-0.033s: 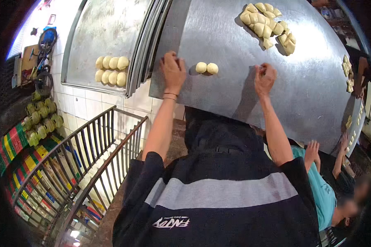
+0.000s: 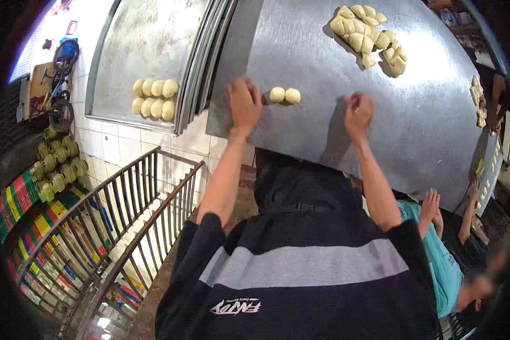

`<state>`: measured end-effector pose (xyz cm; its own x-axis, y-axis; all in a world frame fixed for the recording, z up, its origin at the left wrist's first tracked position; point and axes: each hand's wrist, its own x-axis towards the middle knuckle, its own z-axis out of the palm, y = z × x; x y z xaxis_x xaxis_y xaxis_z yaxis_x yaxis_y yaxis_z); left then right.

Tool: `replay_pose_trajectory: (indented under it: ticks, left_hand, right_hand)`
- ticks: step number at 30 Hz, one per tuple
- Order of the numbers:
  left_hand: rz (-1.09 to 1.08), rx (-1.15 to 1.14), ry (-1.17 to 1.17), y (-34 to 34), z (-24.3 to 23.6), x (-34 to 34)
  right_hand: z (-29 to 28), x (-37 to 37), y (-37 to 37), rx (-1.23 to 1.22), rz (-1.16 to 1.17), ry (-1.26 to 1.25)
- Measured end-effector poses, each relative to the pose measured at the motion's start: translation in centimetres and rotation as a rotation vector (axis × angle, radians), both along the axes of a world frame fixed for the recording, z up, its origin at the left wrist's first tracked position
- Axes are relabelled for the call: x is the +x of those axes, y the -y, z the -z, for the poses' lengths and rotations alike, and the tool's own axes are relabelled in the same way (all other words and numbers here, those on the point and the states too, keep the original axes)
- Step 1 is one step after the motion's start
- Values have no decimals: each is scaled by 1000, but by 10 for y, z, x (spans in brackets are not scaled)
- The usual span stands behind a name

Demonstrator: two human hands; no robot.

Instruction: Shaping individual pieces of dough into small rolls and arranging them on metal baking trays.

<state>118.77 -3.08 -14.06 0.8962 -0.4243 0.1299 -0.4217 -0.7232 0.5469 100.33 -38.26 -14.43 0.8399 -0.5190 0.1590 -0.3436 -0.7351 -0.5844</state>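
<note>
Two round pale dough balls sit side by side on the metal-topped table. Just to their left is my left hand, held over the table with fingers bent and a little apart; no dough shows in it. My right hand hovers to the right of the balls, some way from them, and its shadow falls on the metal. Its fingers are curled and smeared by motion, and the palm side is hidden. Farther back lies a heap of cut dough pieces.
At left, a metal tray on a stack of trays holds two rows of dough balls. Below it stands a dark railing. More dough pieces lie at the far right, where people in a turquoise shirt and dark clothing work.
My left hand has shifted right and slightly nearer, closer to the two dough balls. My right hand has moved a little left and nearer. The dough balls stay where they were on the table.
</note>
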Motion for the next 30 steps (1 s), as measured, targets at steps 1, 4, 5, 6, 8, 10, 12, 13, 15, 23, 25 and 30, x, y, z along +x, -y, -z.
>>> replay_pose_trajectory:
  ticks: [1, 4, 5, 6, 8, 10, 12, 13, 15, 23, 25, 30]
  left_hand:
    - [-74, 7, -8, 1, 0, 1]
    - [339, -249, 241, -4, -3, 6]
    - [311, -204, 175, -3, -4, 12]
    - [175, -68, 141, -1, -5, 17]
    - [15, 8, 94, 8, -6, 24]
    - [-20, -37, 58, 19, -6, 21]
    - [-77, -424, -103, 25, -7, 4]
    - [-85, -381, -90, 24, -10, -8]
    - [4, -304, -62, 10, -18, -33]
    - [120, -253, -190, 3, -38, -14]
    - [375, -377, -277, 28, -41, 9]
    - [391, -339, -251, 30, -100, 56]
  right_hand:
    - [3, 0, -1, -3, 87, 16]
    - [-5, -9, 8, -76, -316, 182]
    - [-10, -9, 10, -142, -208, 78]
    - [-15, -3, 18, -258, -128, 127]
    - [-20, 14, 23, -215, 216, 5]
    - [-18, 33, 15, -129, 220, 79]
    - [-11, 37, -6, 117, 227, 136]
    - [-8, 32, -15, 289, 99, 15]
    - [-6, 6, -36, 286, 57, 10]
    - [-24, 10, -59, 339, 25, -40]
    - [-26, 64, -90, 378, -101, -35]
    - [-88, 153, -139, 650, -193, -134]
